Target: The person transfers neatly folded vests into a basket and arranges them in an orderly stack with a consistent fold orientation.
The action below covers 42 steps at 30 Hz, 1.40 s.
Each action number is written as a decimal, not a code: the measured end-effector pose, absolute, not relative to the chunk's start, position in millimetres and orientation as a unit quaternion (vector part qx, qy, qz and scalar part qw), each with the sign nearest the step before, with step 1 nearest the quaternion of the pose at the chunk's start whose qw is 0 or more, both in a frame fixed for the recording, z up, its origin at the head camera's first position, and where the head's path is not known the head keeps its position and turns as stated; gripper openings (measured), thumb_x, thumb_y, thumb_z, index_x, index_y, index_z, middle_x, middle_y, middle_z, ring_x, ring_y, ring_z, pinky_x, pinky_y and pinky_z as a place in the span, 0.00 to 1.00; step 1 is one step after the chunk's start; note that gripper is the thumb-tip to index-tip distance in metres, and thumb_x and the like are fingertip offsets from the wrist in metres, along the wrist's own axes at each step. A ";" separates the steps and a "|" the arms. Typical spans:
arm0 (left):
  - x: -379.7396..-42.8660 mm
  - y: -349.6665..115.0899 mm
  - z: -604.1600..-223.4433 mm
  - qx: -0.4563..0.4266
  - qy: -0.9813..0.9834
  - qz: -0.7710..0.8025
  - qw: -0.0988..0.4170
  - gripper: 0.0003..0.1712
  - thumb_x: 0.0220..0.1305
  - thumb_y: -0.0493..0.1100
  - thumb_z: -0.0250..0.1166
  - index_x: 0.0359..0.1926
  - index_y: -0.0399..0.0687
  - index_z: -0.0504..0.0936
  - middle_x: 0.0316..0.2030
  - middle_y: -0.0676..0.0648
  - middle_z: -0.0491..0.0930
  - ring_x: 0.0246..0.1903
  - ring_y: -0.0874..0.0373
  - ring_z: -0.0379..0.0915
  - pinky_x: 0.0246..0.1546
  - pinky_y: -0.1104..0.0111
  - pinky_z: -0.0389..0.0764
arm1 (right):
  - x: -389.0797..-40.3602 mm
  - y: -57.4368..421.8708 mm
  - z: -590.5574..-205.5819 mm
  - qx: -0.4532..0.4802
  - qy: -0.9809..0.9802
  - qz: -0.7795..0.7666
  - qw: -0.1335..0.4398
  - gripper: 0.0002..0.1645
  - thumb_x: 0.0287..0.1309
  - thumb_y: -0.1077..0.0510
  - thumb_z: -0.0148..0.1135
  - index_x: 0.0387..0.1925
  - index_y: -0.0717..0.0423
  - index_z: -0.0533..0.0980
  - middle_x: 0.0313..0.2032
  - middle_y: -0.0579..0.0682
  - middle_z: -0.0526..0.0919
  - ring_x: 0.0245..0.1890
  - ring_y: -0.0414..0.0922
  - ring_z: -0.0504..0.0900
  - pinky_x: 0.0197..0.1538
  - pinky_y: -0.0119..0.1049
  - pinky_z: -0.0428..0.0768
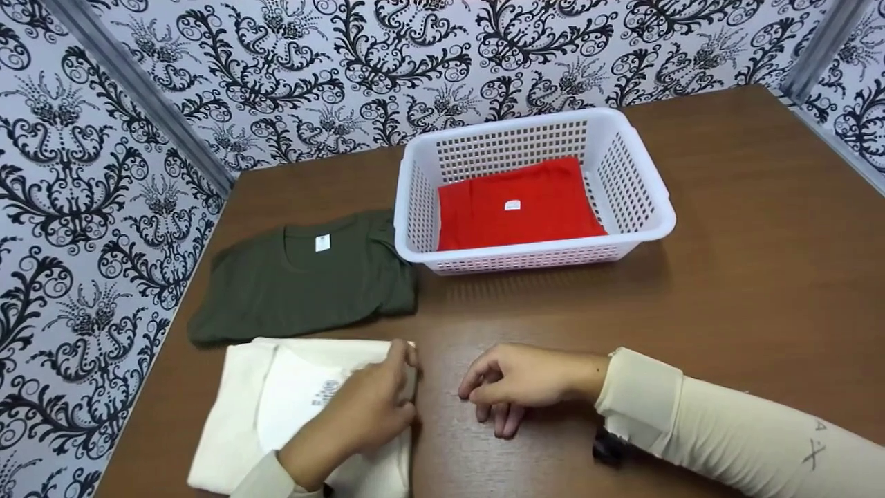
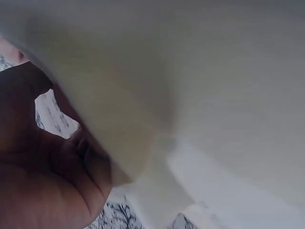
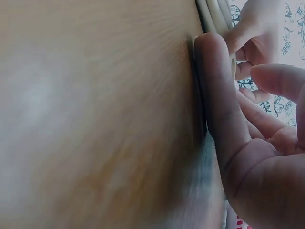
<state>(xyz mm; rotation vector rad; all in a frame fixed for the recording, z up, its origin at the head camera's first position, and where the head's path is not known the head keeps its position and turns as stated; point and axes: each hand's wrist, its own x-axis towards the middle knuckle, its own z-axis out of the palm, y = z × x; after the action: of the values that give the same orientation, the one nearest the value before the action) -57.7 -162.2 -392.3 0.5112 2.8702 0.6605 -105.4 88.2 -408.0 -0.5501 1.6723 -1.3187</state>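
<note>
A folded cream T-shirt (image 1: 235, 415) with small printing inside its neck lies at the front left. My left hand (image 1: 377, 401) is over its right edge, fingers curled at the fabric. Pale cloth (image 2: 214, 95) fills most of the left wrist view, covering part of that hand (image 2: 62, 176). To the right of the shirt, my right hand (image 1: 515, 384) is low over the table with loosely bent fingers, holding nothing. Its fingers (image 3: 217, 90) stretch toward the folded shirt edge in the right wrist view.
Behind the cream shirt lies a folded dark green T-shirt (image 1: 332, 283) with a white neck label. A white plastic basket (image 1: 525, 259) at the back holds a folded red garment (image 1: 518, 214). The brown table (image 1: 760, 290) meets patterned walls (image 1: 415, 62).
</note>
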 end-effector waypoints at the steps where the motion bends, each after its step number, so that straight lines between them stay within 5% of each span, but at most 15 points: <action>1: -57.7 -159.1 -392.6 0.174 0.954 0.232 0.079 0.29 0.45 0.34 0.65 0.49 0.52 0.65 0.17 0.59 0.61 0.18 0.61 0.60 0.18 0.68 0.60 | -104.7 88.0 -408.3 -0.218 0.675 -0.538 0.455 0.16 0.67 0.62 0.56 0.52 0.65 0.79 0.31 0.57 0.85 0.22 0.43 0.85 0.29 0.39 0.87; 10: -54.4 -155.2 -388.2 0.176 0.948 0.253 0.085 0.15 0.59 0.41 0.68 0.44 0.53 0.72 0.18 0.62 0.70 0.18 0.69 0.64 0.21 0.72 0.67 | -92.6 78.8 -409.8 -0.189 0.647 -0.563 0.479 0.24 0.66 0.60 0.58 0.62 0.62 0.73 0.34 0.63 0.87 0.23 0.46 0.87 0.27 0.41 0.86; 16: -58.2 -190.7 -375.1 0.073 0.963 0.256 0.033 0.04 0.64 0.41 0.65 0.36 0.56 0.78 0.21 0.60 0.76 0.20 0.69 0.69 0.23 0.72 0.70 | -93.6 71.6 -408.4 -0.167 0.629 -0.583 0.486 0.32 0.67 0.59 0.57 0.70 0.64 0.64 0.37 0.65 0.87 0.21 0.48 0.86 0.25 0.44 0.86; 22: -57.1 -261.6 -358.1 -0.042 0.989 0.140 0.015 0.10 0.65 0.50 0.65 0.30 0.53 0.75 0.23 0.53 0.76 0.23 0.59 0.70 0.23 0.64 0.68 | -94.3 65.6 -409.0 -0.150 0.619 -0.607 0.475 0.43 0.62 0.63 0.58 0.76 0.59 0.54 0.36 0.64 0.87 0.18 0.49 0.85 0.24 0.48 0.85; 32: -55.6 -331.8 -369.3 -0.107 0.985 0.054 0.127 0.45 0.63 0.77 0.52 0.58 0.41 0.75 0.45 0.31 0.83 0.40 0.29 0.79 0.33 0.41 0.76 | -91.9 51.8 -410.6 -0.120 0.628 -0.622 0.451 0.42 0.59 0.64 0.58 0.74 0.54 0.58 0.30 0.62 0.87 0.13 0.47 0.82 0.18 0.44 0.82; 38: -58.0 -343.7 -374.9 -0.101 0.981 0.071 0.151 0.45 0.62 0.74 0.57 0.60 0.39 0.75 0.50 0.31 0.82 0.45 0.29 0.79 0.38 0.40 0.77 | -96.6 47.7 -409.5 -0.103 0.620 -0.630 0.455 0.35 0.58 0.64 0.59 0.67 0.55 0.63 0.31 0.61 0.87 0.13 0.46 0.81 0.17 0.40 0.82; 42: -58.9 -350.7 -379.4 -0.089 0.980 0.102 0.145 0.38 0.62 0.69 0.62 0.54 0.39 0.79 0.45 0.37 0.85 0.42 0.40 0.81 0.40 0.46 0.78 | -96.4 49.5 -410.0 -0.090 0.600 -0.639 0.473 0.32 0.58 0.62 0.59 0.65 0.56 0.64 0.31 0.61 0.86 0.13 0.45 0.80 0.18 0.40 0.82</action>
<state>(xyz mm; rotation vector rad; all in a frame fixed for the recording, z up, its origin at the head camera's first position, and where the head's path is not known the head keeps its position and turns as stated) -58.9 -350.7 -379.4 -0.2565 2.8237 0.2939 -96.4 49.5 -410.0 -0.2214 1.4694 -1.5636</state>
